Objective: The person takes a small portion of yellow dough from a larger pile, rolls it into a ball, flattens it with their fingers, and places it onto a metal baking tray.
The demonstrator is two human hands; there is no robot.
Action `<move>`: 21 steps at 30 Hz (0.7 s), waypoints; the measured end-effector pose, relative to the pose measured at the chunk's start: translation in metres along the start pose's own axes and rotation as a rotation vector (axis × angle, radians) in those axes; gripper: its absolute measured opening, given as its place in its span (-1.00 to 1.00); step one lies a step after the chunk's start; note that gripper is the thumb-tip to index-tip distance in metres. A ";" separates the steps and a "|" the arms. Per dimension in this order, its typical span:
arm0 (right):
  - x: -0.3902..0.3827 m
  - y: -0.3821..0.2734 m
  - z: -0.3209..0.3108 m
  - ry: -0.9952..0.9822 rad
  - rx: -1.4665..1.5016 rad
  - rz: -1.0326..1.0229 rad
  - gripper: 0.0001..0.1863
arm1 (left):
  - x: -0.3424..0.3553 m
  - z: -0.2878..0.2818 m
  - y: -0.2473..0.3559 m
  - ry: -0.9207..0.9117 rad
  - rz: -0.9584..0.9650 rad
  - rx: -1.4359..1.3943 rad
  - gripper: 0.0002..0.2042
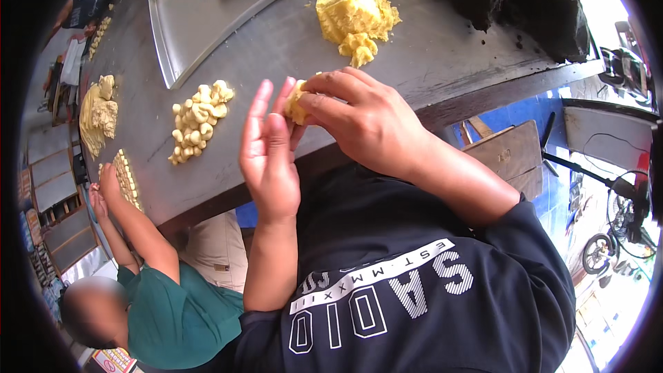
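Observation:
A lump of yellow dough (295,103) is pinched in the fingertips of my right hand (369,112), above the near edge of the metal table. My left hand (273,166) is raised beside it, fingers stretched out, with the fingertips against or very close to the lump. Left of my hands lies a small heap of shaped, curved dough pieces (200,121). A large crumbly mound of yellow dough (357,17) rests farther back on the table.
A metal tray (166,48) holding few pieces lies at the back left of the table (266,48). Black plastic bags (532,7) sit at the far right. On my left, a co-worker in a green shirt (179,311) works near another dough mound (99,116) and rows of pieces (126,179).

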State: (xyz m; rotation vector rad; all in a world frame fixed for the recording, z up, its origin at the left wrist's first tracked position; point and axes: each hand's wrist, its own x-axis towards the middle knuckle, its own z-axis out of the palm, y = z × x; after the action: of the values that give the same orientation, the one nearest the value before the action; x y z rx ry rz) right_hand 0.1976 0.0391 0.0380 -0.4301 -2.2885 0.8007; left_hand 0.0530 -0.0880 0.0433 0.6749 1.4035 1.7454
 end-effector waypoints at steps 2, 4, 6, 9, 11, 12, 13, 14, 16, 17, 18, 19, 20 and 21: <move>0.008 -0.003 -0.004 0.082 0.082 -0.060 -0.84 | 0.008 -0.018 0.003 0.056 0.076 0.041 -0.44; 0.010 -0.004 -0.006 0.097 0.178 -0.069 -0.84 | 0.019 -0.046 -0.010 -0.114 0.282 0.546 -0.65; 0.010 -0.006 -0.008 -0.132 0.294 0.044 -0.82 | 0.023 -0.052 -0.020 -0.166 0.492 0.847 -0.76; 0.002 0.007 -0.002 -0.091 0.276 -0.002 -0.76 | 0.027 -0.035 -0.010 -0.162 0.534 1.060 -0.71; -0.002 -0.003 0.006 -0.112 0.194 -0.076 -0.75 | 0.037 -0.034 -0.017 -0.169 0.563 1.049 -0.64; -0.004 -0.007 0.009 -0.126 0.108 -0.150 -0.74 | 0.040 -0.034 -0.019 -0.181 0.596 1.038 -0.57; -0.003 -0.006 0.007 -0.175 0.114 -0.129 -0.65 | 0.039 -0.034 -0.017 -0.228 0.512 1.012 -0.39; 0.000 -0.003 0.002 -0.176 0.114 -0.128 -0.65 | 0.039 -0.035 -0.014 -0.229 0.511 1.010 -0.39; 0.013 0.002 -0.014 -0.242 0.239 -0.053 -0.61 | 0.038 -0.035 -0.008 -0.481 0.335 0.728 -0.27; 0.017 -0.006 -0.016 -0.192 0.218 0.071 -0.49 | 0.034 -0.036 -0.006 -0.458 0.292 0.722 -0.24; 0.019 -0.007 -0.012 -0.190 0.220 0.071 -0.49 | 0.031 -0.040 -0.006 -0.459 0.291 0.724 -0.24; 0.019 -0.006 -0.007 -0.153 0.211 0.116 -0.44 | 0.027 -0.046 -0.006 -0.478 0.258 0.794 -0.28; 0.021 -0.006 -0.002 -0.116 0.201 0.162 -0.38 | 0.025 -0.049 -0.008 -0.496 0.225 0.864 -0.31; 0.023 -0.007 0.004 -0.134 0.176 0.145 -0.48 | 0.025 -0.049 -0.011 -0.500 0.224 0.863 -0.31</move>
State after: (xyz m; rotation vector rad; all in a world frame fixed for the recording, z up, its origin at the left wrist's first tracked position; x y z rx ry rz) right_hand 0.1779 0.0436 0.0513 -0.4779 -2.3040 1.1239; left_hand 0.0028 -0.0937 0.0185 1.6451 1.7169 0.9326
